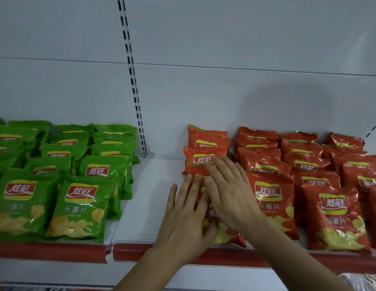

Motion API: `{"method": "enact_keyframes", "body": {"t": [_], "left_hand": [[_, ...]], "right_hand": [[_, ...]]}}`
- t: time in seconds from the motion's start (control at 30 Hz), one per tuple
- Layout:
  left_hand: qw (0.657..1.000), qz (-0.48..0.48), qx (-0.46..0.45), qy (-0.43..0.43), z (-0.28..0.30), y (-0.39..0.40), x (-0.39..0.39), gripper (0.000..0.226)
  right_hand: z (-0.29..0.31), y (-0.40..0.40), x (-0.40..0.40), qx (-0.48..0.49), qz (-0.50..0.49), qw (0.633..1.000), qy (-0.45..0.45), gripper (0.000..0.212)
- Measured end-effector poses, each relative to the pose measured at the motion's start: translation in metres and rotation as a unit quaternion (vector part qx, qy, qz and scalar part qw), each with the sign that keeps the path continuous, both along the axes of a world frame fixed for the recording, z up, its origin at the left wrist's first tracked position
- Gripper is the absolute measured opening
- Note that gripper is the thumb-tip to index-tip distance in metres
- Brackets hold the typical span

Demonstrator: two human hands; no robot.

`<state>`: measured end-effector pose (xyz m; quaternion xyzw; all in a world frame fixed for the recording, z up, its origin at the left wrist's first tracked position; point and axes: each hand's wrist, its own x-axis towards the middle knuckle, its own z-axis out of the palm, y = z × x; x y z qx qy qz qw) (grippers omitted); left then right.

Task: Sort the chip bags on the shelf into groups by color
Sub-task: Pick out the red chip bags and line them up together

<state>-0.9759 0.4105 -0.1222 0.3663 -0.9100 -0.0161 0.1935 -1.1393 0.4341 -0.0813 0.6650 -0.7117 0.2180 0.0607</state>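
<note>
Head view, and both hands cover most of the front red bag [225,234], so only its top edge and its lower corner with printed chips show. The green bags [78,208] run off the left edge of the frame, and the far ones in each row show only their tops behind the nearer ones. The red bags [338,217] likewise run off the right edge. At the bottom right, something shiny is cut off and too blurred to name.

The left hand [187,217] lies flat on the left half of that front red bag, fingers straight and spread, thumb off to the left over the bare shelf [141,202]. The right hand [229,190] lies across the bag too, fingers extended, tips reaching the next red bag behind. Neither hand curls round anything. Green sits left, red right, with a bare gap between.
</note>
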Motion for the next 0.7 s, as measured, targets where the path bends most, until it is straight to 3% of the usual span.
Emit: {"method": "enact_keyframes", "body": {"t": [0.1, 0.27, 0.4, 0.7], "left_hand": [[0.999, -0.014, 0.005, -0.038, 0.004, -0.005, 0.001, 0.073], [0.998, -0.015, 0.011, -0.058, 0.005, -0.004, -0.001, 0.062], [0.998, -0.013, 0.02, -0.058, 0.004, -0.006, -0.005, 0.083], [0.998, 0.0, 0.01, -0.059, 0.001, -0.007, -0.008, 0.087]], "right_hand": [[0.011, -0.017, -0.007, -0.018, -0.028, 0.999, 0.008, 0.065], [0.009, -0.042, -0.026, 0.066, -0.001, 0.994, 0.087, 0.062], [0.007, -0.049, -0.026, 0.094, 0.004, 0.99, 0.104, 0.065], [0.006, -0.043, -0.016, 0.117, -0.009, 0.988, 0.102, 0.075]]}}
